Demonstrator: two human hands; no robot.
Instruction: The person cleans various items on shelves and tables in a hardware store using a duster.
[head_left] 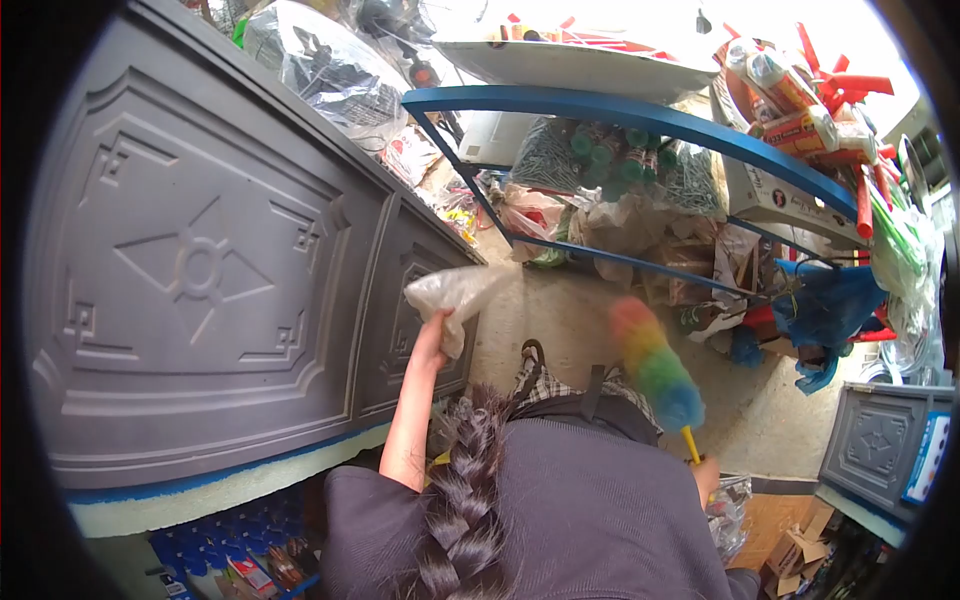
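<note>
Well apart, the left hand point(431, 343) clutches a plastic bag point(455, 293), 11 o'clock from the torso point(610, 480): likely light, limp, slippery, best gathered by a fold. The right hand point(706, 474) grips a duster point(655, 365), 1 o'clock, probably soft-headed; its yellow handle point(691, 445) suits holding. A blue-framed shelf point(570, 98) spans 12 o'clock.

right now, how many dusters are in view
1: the rainbow duster, held by its yellow handle in the right hand. Others may be hidden behind the clutter.

Plastic bag point(455, 292) in left grip point(431, 338), rainbow duster point(655, 362) (yellow-handled) in right grip point(707, 476), blue-framed rack point(640, 113) ahead
</note>
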